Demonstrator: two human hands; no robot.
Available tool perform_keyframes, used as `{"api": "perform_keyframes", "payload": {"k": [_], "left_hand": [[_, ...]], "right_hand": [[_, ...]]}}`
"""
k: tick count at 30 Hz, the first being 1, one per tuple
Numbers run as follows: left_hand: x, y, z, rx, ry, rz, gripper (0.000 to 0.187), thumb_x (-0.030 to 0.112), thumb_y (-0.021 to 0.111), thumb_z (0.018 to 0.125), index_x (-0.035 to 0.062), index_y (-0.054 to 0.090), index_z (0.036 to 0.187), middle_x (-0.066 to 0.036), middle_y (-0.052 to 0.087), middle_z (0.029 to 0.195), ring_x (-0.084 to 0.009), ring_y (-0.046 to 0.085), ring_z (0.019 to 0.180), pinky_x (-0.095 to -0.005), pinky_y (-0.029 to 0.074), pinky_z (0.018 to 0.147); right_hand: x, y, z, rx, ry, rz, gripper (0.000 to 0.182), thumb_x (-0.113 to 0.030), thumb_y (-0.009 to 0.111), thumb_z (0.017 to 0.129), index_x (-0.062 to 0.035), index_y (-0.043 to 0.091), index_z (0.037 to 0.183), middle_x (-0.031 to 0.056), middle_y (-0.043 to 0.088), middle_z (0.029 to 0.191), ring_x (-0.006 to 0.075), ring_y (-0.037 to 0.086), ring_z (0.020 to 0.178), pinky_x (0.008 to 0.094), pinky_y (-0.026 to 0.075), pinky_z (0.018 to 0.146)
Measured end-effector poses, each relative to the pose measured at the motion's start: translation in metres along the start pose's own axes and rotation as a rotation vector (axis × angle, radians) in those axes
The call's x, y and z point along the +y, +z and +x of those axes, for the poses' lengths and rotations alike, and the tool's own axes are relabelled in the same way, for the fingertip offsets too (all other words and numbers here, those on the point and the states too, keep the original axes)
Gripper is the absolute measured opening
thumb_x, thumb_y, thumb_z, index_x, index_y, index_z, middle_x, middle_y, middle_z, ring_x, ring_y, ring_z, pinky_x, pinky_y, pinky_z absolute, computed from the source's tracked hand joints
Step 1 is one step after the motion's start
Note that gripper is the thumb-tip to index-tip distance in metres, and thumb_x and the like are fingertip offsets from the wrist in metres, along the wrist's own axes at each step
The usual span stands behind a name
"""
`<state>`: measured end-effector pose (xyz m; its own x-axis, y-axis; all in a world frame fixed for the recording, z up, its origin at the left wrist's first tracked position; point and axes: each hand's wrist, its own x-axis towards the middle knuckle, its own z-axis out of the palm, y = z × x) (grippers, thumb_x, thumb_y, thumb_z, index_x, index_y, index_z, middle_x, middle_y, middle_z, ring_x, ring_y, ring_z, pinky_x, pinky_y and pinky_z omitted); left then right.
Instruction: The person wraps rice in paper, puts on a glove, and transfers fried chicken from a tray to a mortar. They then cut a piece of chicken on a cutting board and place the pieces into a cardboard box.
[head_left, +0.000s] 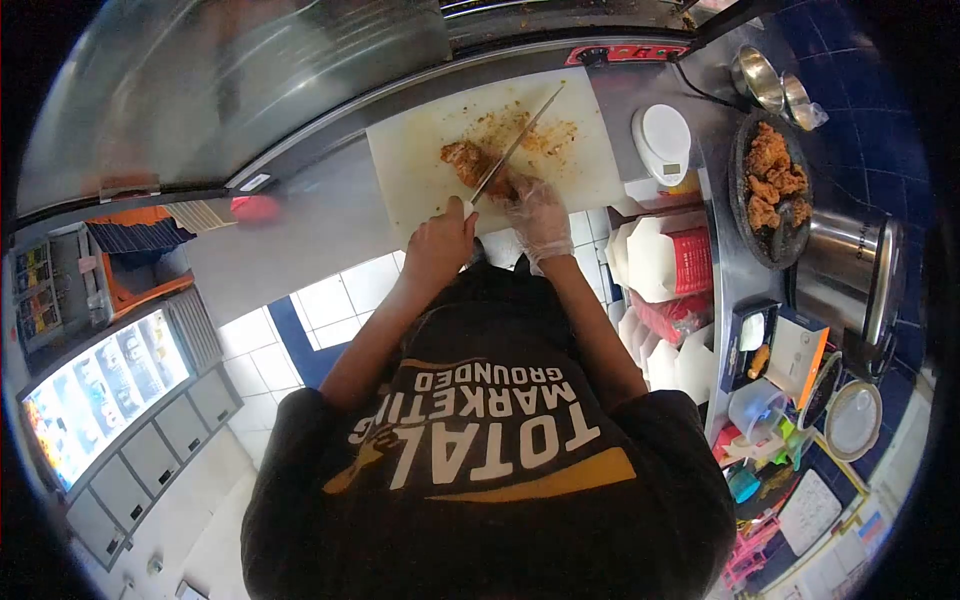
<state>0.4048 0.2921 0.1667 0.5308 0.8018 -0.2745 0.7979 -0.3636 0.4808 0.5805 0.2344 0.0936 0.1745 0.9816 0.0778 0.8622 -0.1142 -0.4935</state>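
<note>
My left hand [442, 240] is bare and closed around the handle of a long knife [520, 137]. The blade slants up and right, lying across a piece of browned fried chicken [466, 160] on the white cutting board [410, 150]. My right hand [541, 218] wears a clear plastic glove, and its fingers grip the near right end of the chicken beside the blade. Part of the meat is hidden behind the knife and glove. Crumbs and brown smears cover the board around and beyond the blade.
Right of the board stands a white kitchen scale [663, 140]. Further right, a dark round stone plate [745, 210] holds several fried chicken pieces. Red-and-white cartons [650, 258] are stacked below the scale. A steel-framed glass cabinet [250, 90] rises behind the counter. Metal bowls [757, 77] sit at upper right.
</note>
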Motion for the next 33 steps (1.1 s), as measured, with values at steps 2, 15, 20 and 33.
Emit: {"api": "perform_keyframes", "payload": {"k": [2,15,20,33], "left_hand": [[-0.003,0.004,0.005,0.012,0.038,0.028,0.028,0.027,0.047,0.098,-0.0007,0.044,0.099,-0.026,0.06,0.063,-0.0467,0.063,0.063,-0.0541,0.051,0.056],[0.001,-0.005,-0.004,-0.06,-0.015,0.052,0.029,0.029,0.046,0.098,0.0002,0.044,0.102,-0.026,0.06,0.063,-0.0464,0.063,0.064,-0.0537,0.052,0.057],[-0.008,0.02,0.016,-0.057,0.007,0.05,0.031,0.03,0.047,0.098,-0.0005,0.044,0.104,-0.026,0.062,0.066,-0.0464,0.063,0.066,-0.0543,0.052,0.06],[0.026,0.016,-0.076,0.126,-0.352,-0.356,0.026,0.026,0.048,0.097,0.0007,0.045,0.104,-0.027,0.061,0.068,-0.0478,0.061,0.066,-0.055,0.048,0.058]], "right_hand": [[0.003,0.005,0.0,-0.064,0.032,-0.046,0.048,-0.029,0.061,0.085,-0.0035,0.056,0.125,0.0162,0.059,0.115,0.0325,0.053,0.109,0.041,0.043,0.096],[-0.008,-0.014,0.001,0.071,0.001,-0.01,0.032,-0.029,0.069,0.082,-0.0099,0.064,0.107,0.0103,0.066,0.099,0.0337,0.061,0.092,0.0423,0.049,0.083],[-0.002,-0.002,0.002,0.066,0.078,0.039,0.027,-0.027,0.069,0.082,-0.0105,0.065,0.103,0.0098,0.066,0.1,0.0323,0.06,0.095,0.0419,0.047,0.085],[0.03,-0.056,0.043,-0.278,-0.294,-0.096,0.048,-0.033,0.063,0.085,-0.0076,0.056,0.125,0.0211,0.058,0.119,0.0355,0.054,0.112,0.0444,0.042,0.098]]}}
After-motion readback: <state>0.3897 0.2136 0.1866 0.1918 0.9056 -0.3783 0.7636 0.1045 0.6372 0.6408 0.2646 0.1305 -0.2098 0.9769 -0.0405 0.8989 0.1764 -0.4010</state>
